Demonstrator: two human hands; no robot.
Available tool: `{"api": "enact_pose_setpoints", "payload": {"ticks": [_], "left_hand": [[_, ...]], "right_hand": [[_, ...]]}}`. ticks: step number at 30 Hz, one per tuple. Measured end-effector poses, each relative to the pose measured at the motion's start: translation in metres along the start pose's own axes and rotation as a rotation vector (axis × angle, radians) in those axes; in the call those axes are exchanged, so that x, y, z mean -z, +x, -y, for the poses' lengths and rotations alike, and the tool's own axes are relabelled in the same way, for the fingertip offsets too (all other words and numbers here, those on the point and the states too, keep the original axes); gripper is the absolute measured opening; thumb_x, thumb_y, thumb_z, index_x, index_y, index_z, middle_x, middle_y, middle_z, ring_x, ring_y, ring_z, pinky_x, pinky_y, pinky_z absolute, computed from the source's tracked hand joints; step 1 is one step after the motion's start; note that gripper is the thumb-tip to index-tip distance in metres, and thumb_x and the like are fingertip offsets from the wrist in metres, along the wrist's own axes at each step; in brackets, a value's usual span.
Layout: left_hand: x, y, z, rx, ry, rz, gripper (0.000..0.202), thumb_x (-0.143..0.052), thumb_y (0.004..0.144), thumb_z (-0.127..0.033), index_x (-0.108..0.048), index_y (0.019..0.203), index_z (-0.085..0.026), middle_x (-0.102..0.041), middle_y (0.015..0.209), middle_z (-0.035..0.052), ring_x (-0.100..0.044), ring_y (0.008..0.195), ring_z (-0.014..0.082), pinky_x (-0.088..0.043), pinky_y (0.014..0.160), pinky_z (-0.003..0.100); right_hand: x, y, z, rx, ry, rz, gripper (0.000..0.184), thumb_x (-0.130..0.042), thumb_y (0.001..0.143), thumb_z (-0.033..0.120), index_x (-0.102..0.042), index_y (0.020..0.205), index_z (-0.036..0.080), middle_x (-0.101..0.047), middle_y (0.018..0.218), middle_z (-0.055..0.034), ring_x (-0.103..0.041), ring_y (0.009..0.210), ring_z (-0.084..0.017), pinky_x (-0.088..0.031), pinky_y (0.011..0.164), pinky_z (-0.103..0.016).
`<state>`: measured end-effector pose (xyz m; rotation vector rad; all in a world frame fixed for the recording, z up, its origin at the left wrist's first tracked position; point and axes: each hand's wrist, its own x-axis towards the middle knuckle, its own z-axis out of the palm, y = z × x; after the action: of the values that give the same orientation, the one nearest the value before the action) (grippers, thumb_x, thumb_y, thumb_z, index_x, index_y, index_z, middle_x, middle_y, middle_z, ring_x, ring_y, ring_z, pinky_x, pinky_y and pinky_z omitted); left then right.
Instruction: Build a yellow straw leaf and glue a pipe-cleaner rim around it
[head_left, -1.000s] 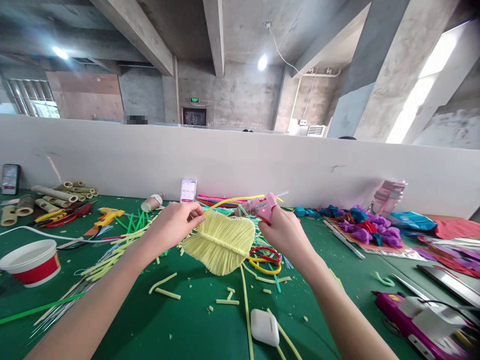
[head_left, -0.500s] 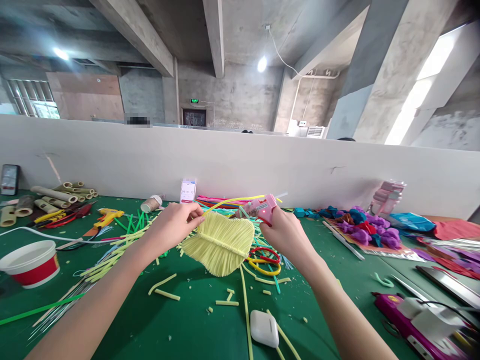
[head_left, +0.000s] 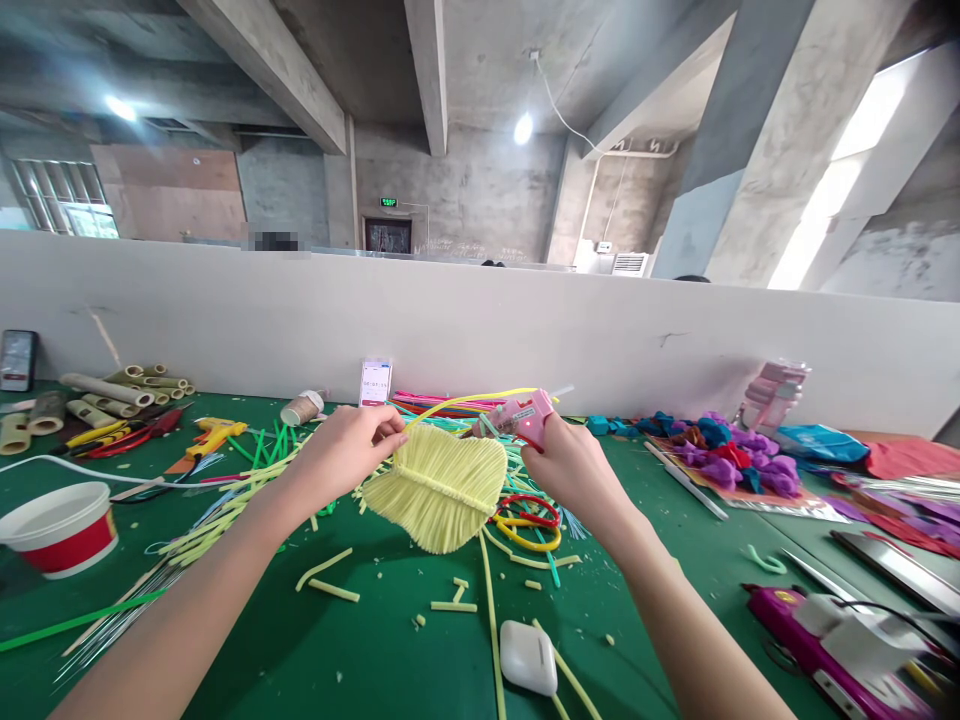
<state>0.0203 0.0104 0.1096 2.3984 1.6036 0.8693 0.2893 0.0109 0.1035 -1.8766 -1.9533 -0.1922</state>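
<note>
A pale yellow leaf shape made of pipe cleaners (head_left: 441, 490) is held above the green table (head_left: 360, 640), tilted toward me. My left hand (head_left: 349, 447) pinches its upper left edge, where a long yellow stem arcs away to the right. My right hand (head_left: 566, 462) is wrapped round a pink hot glue gun (head_left: 517, 414), whose nozzle points left at the top of the leaf. Both hands are closed on what they hold.
Cut yellow and green pipe cleaner pieces litter the table. A white earbud case (head_left: 529, 656) lies near the front, a red and white paper bowl (head_left: 58, 525) at left, a yellow glue gun (head_left: 214, 432) and bamboo tubes (head_left: 105, 388) behind it. Purple and blue fabric flowers (head_left: 731, 455) and a magenta tool (head_left: 817, 640) sit right. A white partition (head_left: 480, 320) backs the table.
Almost nothing moved; the hands, the leaf and the glue gun drifted slightly in the picture while keeping the same grip.
</note>
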Motion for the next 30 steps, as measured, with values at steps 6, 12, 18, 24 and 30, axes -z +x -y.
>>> {"api": "enact_pose_setpoints", "payload": {"ticks": [6,12,18,24,30], "left_hand": [[0.002,-0.002,-0.002,0.007,-0.003,0.003,0.019,-0.052,0.089,-0.036,-0.065,0.087,-0.022,-0.075,0.079,0.0013,-0.069,0.072,0.0203,-0.044,0.064,0.028],[0.001,-0.001,-0.001,0.004,0.006,0.0,0.02,-0.052,0.09,-0.037,-0.065,0.087,-0.023,-0.075,0.08,0.0011,-0.069,0.072,0.0202,-0.044,0.063,0.028],[0.002,-0.001,-0.001,0.002,0.01,-0.003,0.019,-0.052,0.09,-0.036,-0.065,0.085,-0.022,-0.074,0.078,0.001,-0.069,0.07,0.0202,-0.043,0.062,0.028],[0.001,-0.001,0.001,0.005,-0.005,0.0,0.019,-0.053,0.09,-0.037,-0.065,0.087,-0.023,-0.074,0.079,-0.0001,-0.069,0.071,0.0196,-0.043,0.063,0.027],[-0.001,-0.001,0.002,0.005,-0.003,0.002,0.018,-0.053,0.09,-0.037,-0.065,0.087,-0.024,-0.074,0.079,-0.0005,-0.069,0.072,0.0198,-0.044,0.064,0.028]], "right_hand": [[0.002,-0.001,0.0,-0.025,-0.004,0.022,0.018,-0.045,0.078,0.016,-0.058,0.09,0.013,-0.065,0.077,-0.0106,-0.057,0.064,-0.019,-0.026,0.05,-0.027],[0.003,0.0,-0.001,-0.023,-0.02,0.033,0.02,-0.044,0.078,0.015,-0.059,0.091,0.012,-0.066,0.081,-0.0123,-0.06,0.07,-0.021,-0.026,0.051,-0.027],[0.003,0.001,-0.002,-0.026,-0.019,0.039,0.023,-0.044,0.078,0.014,-0.06,0.094,0.012,-0.067,0.083,-0.0131,-0.061,0.071,-0.021,-0.026,0.051,-0.028],[0.003,0.001,-0.004,-0.026,-0.036,0.042,0.025,-0.043,0.078,0.014,-0.061,0.095,0.011,-0.068,0.083,-0.0139,-0.061,0.072,-0.022,-0.025,0.052,-0.028],[0.0,0.003,-0.01,-0.009,-0.061,0.022,0.023,-0.043,0.078,0.017,-0.059,0.093,0.012,-0.066,0.082,-0.0133,-0.06,0.069,-0.022,-0.026,0.052,-0.028]]}}
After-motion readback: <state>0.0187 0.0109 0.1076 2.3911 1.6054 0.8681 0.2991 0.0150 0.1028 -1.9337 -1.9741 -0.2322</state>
